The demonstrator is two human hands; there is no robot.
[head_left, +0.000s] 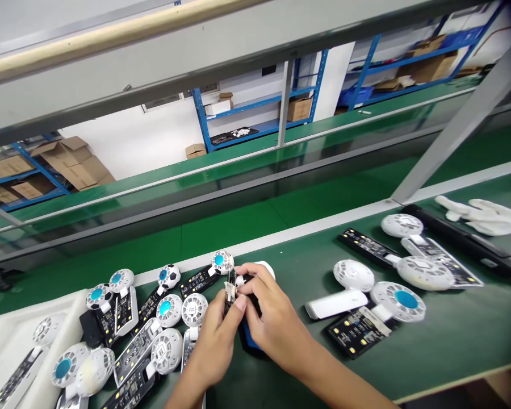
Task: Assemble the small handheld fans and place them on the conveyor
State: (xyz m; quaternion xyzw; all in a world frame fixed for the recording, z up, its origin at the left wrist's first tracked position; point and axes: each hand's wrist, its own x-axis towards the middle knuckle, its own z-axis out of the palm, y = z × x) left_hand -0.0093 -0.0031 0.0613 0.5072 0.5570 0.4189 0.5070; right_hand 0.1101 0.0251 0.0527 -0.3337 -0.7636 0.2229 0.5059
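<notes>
My left hand [215, 341] and my right hand [272, 318] meet over the green bench mat [451, 335]. Together they grip a small dark circuit board [230, 289] with a white part at its end. The right hand's fingers also wrap a black handle piece [253, 301], and a white round part [266, 270] shows behind them. Under the hands lies a blue object [249, 338], partly hidden. To the left lie several handheld fan parts, with white grilles, blue hubs and LED boards. One is a fan head [194, 309] close to my left hand.
A white moulded tray [63, 318] sits at lower left. At right lie more fan heads, boards, a white handle [336, 304], a black bar [464, 238] and white gloves [479, 216]. A metal rail [281, 210] runs behind, with blue shelves holding cardboard boxes [430, 59] beyond.
</notes>
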